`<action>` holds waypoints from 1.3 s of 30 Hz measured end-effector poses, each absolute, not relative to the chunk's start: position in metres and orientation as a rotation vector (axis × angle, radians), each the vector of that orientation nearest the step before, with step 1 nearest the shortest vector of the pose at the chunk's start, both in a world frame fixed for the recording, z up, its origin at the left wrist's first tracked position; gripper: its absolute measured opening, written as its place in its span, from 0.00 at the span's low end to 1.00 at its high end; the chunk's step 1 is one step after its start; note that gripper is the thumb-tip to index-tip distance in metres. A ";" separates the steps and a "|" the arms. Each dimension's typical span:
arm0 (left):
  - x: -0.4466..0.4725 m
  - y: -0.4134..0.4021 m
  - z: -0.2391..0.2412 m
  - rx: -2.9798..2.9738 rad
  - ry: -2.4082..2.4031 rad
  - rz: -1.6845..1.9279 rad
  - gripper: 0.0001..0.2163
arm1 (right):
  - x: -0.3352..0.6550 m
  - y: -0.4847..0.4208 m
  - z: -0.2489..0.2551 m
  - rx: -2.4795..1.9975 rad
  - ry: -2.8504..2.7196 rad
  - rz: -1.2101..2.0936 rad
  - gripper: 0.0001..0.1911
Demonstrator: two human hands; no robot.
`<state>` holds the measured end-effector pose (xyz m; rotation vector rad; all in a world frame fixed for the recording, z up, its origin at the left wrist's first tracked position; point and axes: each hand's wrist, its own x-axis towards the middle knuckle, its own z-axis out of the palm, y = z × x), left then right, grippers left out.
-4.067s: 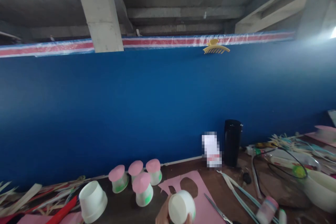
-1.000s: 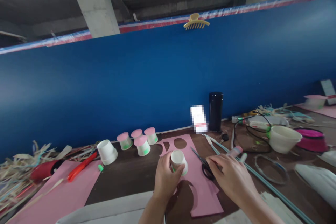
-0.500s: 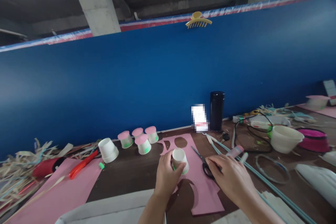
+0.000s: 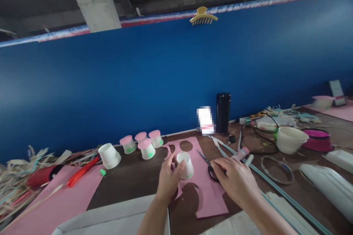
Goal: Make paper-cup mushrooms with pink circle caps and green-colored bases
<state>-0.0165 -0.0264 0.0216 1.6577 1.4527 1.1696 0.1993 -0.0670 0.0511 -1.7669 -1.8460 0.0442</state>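
Observation:
My left hand (image 4: pixel 167 180) is closed around a small white paper cup (image 4: pixel 185 165) with green marks, held upside down above a pink paper sheet (image 4: pixel 201 187) that has round holes cut out of it. My right hand (image 4: pixel 234 183) rests on the handles of black scissors (image 4: pixel 208 163) lying on that sheet; its fingers curl over them. Several finished cups with pink tops (image 4: pixel 142 143) stand behind, near the blue wall.
A plain white cup (image 4: pixel 109 156) and a red cutter (image 4: pixel 81 171) lie left, by another pink sheet (image 4: pixel 55 202) and straw strips (image 4: pixel 16 169). A black bottle (image 4: pixel 223 112), cream bowl (image 4: pixel 291 139), magenta dish (image 4: pixel 318 138), cables and a glue tube (image 4: pixel 240 153) lie right.
The view dropped from the wall to the table. My right hand came in and settled on the scissors. My left hand kept the cup and tilted it slightly.

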 end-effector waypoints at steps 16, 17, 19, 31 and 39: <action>-0.018 -0.015 0.014 1.749 1.498 1.138 0.27 | 0.196 -0.069 0.048 -1.741 -1.881 0.085 0.12; -0.018 -0.014 0.013 1.732 1.487 1.141 0.28 | 0.196 -0.070 0.048 -1.735 -1.883 0.086 0.12; -0.019 -0.013 0.012 1.713 1.471 1.148 0.28 | 0.196 -0.070 0.048 -1.724 -1.888 0.090 0.13; -0.012 -0.019 0.016 1.690 1.423 1.147 0.25 | 0.195 -0.072 0.050 -1.726 -1.898 0.093 0.13; -0.009 -0.023 0.021 1.660 1.440 1.125 0.24 | 0.205 -0.066 0.051 -1.663 -1.766 0.086 0.13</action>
